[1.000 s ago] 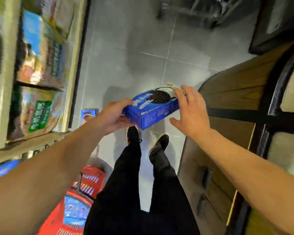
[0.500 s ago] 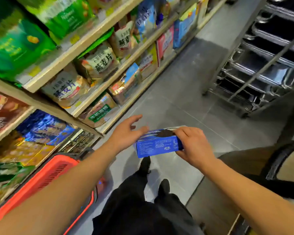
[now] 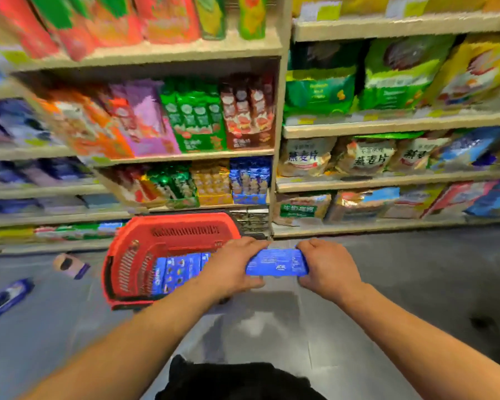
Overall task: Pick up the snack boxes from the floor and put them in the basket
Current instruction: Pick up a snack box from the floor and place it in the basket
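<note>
I hold a blue snack box (image 3: 276, 262) level between both hands, just right of the red basket (image 3: 119, 272). My left hand (image 3: 231, 267) grips its left end and my right hand (image 3: 328, 267) grips its right end. Blue boxes (image 3: 175, 269) lie inside the basket, which stands on the floor against the shelves. Two more snack boxes lie on the floor to the left: a pale one with a purple end (image 3: 70, 265) and a blue one (image 3: 6, 297).
Shop shelves (image 3: 277, 131) full of snack bags and boxes fill the upper view, right behind the basket. Grey tiled floor (image 3: 416, 284) spreads to the right and towards me. My dark trousers (image 3: 237, 379) show at the bottom edge.
My view has swung left from the aisle to face the shelves and the basket. Both hands carried the blue box along; the left hand, earlier spread beside it, now grips its end.
</note>
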Available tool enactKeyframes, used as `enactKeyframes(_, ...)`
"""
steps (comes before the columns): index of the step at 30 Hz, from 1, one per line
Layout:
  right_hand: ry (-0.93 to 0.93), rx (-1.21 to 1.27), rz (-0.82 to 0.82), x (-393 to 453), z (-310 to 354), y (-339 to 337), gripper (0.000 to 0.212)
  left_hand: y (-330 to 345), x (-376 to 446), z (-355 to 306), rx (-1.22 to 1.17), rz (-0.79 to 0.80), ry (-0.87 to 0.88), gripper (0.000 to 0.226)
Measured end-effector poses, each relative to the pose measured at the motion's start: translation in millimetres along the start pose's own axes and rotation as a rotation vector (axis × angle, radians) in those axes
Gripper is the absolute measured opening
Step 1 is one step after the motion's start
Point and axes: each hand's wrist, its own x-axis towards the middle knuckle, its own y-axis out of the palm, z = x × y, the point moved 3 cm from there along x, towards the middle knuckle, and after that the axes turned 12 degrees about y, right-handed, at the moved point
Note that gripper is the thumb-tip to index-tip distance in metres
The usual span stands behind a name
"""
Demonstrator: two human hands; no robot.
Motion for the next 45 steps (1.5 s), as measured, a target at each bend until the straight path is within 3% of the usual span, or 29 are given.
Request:
enactKeyframes(7,-0.221,-0.043,-0.016,24.4,164.6,8.9,0.052,-46.2,-129.9,110.2,0.009,-0.105,-0.19,0.072)
enactKeyframes(11,-0.26,-0.035,0.006,30.7,259.7,27.2,0.064,-71.9,-199.9,180.8,0.0,-0.092,-0.232,0.073)
enactKeyframes(18,-0.26,0.01,0.077,53.2,357.1,34.0,0.065,-104.5,-270.3,257.0,-0.117,-0.181,-0.292,0.067)
enactKeyframes(22,-0.244,0.037,0.108,76.3,384.7,42.6,0.075,-115.5,-271.1,289.7,-0.12,-0.154,-0.313,0.067)
enactKeyframes(26,-0.226,0.068,0.173,107.4,402.0,61.4,0.07,-114.4,-261.1,325.9,-0.143,-0.068,-0.348,0.058)
enactKeyframes(31,-0.198,0.12,0.241,150.7,419.3,90.6,0.065,-97.3,-247.3,379.5,-0.186,-0.012,-0.405,0.075)
enactKeyframes(34,-0.196,0.14,0.307,180.0,427.6,121.4,0.066,-79.6,-238.2,413.6,-0.216,0.01,-0.413,0.074)
enactKeyframes(39,-0.106,0.164,0.311,229.0,436.7,193.2,0.065,-25.3,-213.7,484.7,-0.231,0.012,-0.449,0.061)
enactKeyframes(42,-0.052,0.188,0.244,261.5,437.3,257.7,0.057,35.0,-194.0,536.9,-0.22,-0.007,-0.444,0.056)
enactKeyframes(45,-0.003,0.185,0.279,289.1,434.0,327.1,0.062,94.9,-183.2,575.3,-0.247,-0.041,-0.46,0.052)
